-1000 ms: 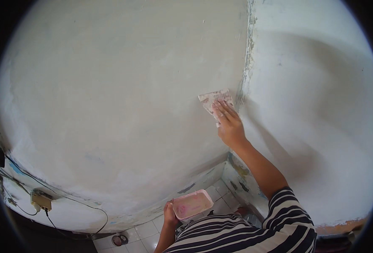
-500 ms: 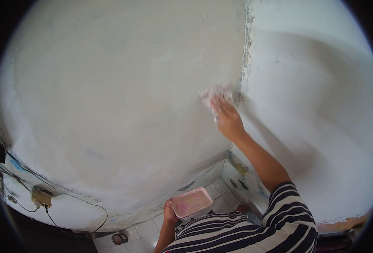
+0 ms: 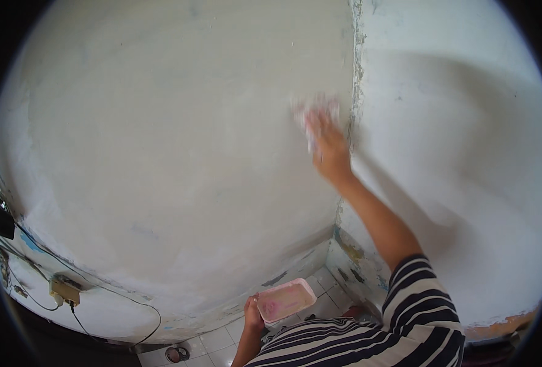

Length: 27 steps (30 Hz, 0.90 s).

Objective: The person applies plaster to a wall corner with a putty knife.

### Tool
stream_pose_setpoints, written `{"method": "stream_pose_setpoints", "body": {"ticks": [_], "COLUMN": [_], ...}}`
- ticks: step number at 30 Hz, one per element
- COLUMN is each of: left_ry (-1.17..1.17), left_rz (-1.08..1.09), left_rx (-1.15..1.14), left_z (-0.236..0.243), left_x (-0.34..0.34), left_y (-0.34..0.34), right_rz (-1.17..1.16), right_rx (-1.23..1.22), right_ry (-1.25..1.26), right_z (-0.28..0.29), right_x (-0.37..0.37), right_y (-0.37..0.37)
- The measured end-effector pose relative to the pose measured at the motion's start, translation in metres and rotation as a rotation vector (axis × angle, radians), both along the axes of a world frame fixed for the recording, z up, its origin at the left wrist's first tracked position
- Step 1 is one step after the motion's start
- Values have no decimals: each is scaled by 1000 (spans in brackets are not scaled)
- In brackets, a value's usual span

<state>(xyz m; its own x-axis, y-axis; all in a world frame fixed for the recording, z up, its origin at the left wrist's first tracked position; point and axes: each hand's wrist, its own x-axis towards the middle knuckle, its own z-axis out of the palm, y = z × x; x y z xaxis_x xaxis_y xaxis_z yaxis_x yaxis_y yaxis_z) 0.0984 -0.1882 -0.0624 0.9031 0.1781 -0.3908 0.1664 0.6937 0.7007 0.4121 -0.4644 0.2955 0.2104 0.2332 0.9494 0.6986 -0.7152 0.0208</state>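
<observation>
1. Scraper (image 3: 321, 104), a flat pale plate blotched with pink, is in the right hand (image 3: 330, 148) against the greyish wall (image 3: 160, 134), just left of the flaking corner (image 3: 358, 79). It sits higher up the wall than it did a second ago.

2. The right hand's fingers lie close together over the plate, holding it. Both are blurred now, where a second ago they looked crisp, so from where I stand I cannot tell how the thumb sits.

3. The right arm reaches further up than before, out of the sleeve of a striped shirt (image 3: 421, 300), and its shadow slants across the whiter wall (image 3: 405, 85) beside it.

4. Down low, the left hand (image 3: 253, 314) grips the left end of a shallow pink tray (image 3: 294, 298), just as it did earlier. The tray hangs over the white floor tiles (image 3: 217, 340), with pink smears inside it; its place by the person's belly has hardly changed.

5. Off to the left, the beige socket box (image 3: 66, 290) stays where it was, near the foot of the wall, a dark cable (image 3: 160, 318) looping beside it.
</observation>
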Motion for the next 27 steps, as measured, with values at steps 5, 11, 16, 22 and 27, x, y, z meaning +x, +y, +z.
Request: {"method": "stream_pose_setpoints", "body": {"ticks": [5, 11, 16, 22, 27], "left_ry": [69, 36, 27, -8, 2], "left_rz": [15, 33, 59, 24, -7], "left_rx": [8, 41, 46, 76, 64], "left_z": [1, 36, 30, -1, 19], "left_x": [-8, -10, 5, 0, 5], "left_y": [13, 14, 9, 23, 16], "right_rz": [29, 50, -1, 133, 142], "right_rx": [-109, 196, 46, 6, 249], "right_ry": [76, -259, -145, 176, -40], "right_z": [-87, 120, 90, -46, 81], "right_x": [-49, -22, 1, -76, -64], "right_y": [-16, -29, -8, 2, -19]}}
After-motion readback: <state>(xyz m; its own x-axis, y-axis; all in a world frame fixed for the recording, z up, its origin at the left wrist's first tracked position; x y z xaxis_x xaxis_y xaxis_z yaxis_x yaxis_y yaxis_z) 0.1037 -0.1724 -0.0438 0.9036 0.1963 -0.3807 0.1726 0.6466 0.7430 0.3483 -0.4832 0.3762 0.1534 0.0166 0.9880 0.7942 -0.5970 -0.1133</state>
